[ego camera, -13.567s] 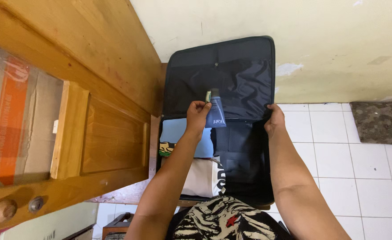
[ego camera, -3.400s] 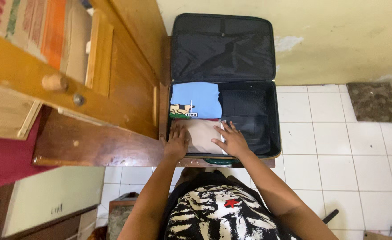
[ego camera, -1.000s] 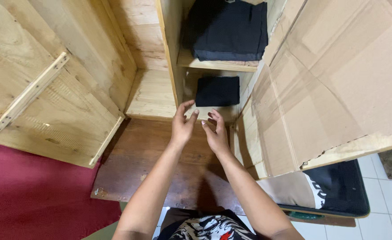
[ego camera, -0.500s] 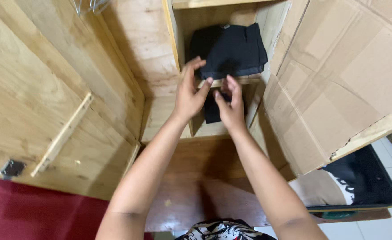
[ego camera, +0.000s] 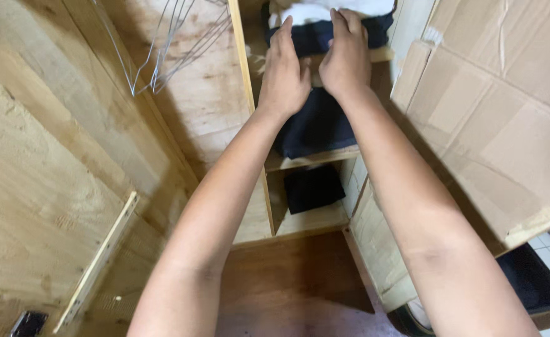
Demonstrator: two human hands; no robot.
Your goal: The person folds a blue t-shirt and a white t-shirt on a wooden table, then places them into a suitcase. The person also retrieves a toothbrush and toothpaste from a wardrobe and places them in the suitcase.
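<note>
At front edge of top wardrobe shelf (ego camera: 381,55): left hand (ego camera: 285,73) and right hand (ego camera: 345,55) side by side, fingers extended, loosely open, touching folded dark garment (ego camera: 315,34) under white one (ego camera: 315,11). Half second ago, hands were one shelf lower.

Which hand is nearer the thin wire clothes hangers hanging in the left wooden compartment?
Left. The left hand is just right of the wire hangers, across the wooden divider. The right hand is farther right, on the dark folded clothes.
</note>
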